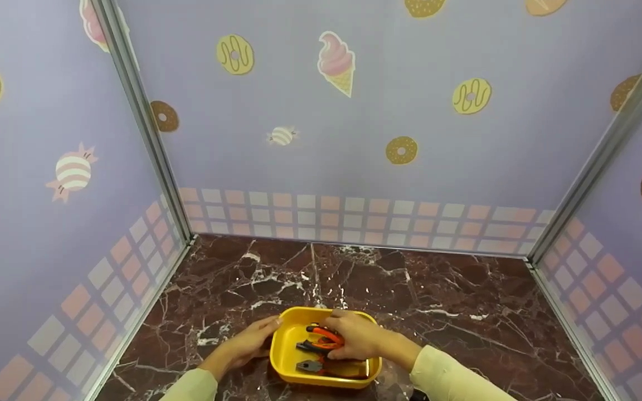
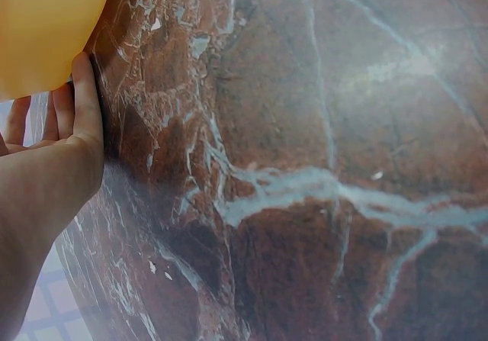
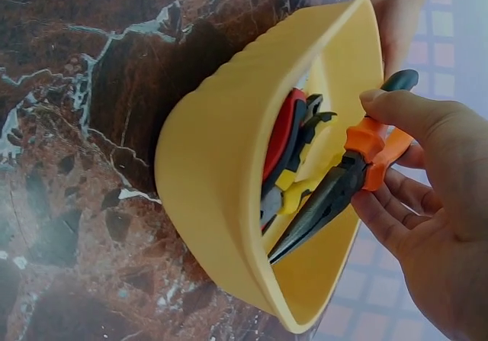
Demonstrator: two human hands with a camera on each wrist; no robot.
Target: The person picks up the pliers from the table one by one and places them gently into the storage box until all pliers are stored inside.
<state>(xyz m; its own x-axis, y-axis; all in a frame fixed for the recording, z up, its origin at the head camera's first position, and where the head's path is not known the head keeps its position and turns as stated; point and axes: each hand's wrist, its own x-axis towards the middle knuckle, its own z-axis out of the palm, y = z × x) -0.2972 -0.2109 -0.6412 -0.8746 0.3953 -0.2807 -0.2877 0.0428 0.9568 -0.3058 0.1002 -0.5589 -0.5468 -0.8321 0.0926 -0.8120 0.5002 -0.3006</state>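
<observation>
- The right hand (image 3: 427,204) grips a pair of long-nose pliers (image 3: 335,192) by the orange handles, with the thumb on top and the fingers curled under them.
- The pliers are held over the open mouth of a yellow plastic tub (image 3: 221,181), and the dark tapered tips reach down inside it.
- In the right wrist view the long axis of the pliers goes from the handle ends at upper right to the tips at lower left; the two tips are closed together.
- In the head view the orange handles (image 1: 325,334) lie across the middle of the tub, partly hidden under the right hand (image 1: 357,334).
- More tools lie in the tub: one with red grips (image 3: 284,131) and one with a yellow part (image 3: 293,192); another pair of pliers (image 1: 311,365) with grey tips lies at the near side.
- The left hand (image 1: 248,342) rests against the left outer wall of the tub (image 1: 283,356), fingers rather straight and relaxed, not wrapped around anything.
- The tub stands on a dark red marble tabletop (image 1: 438,289), near its front edge.
</observation>
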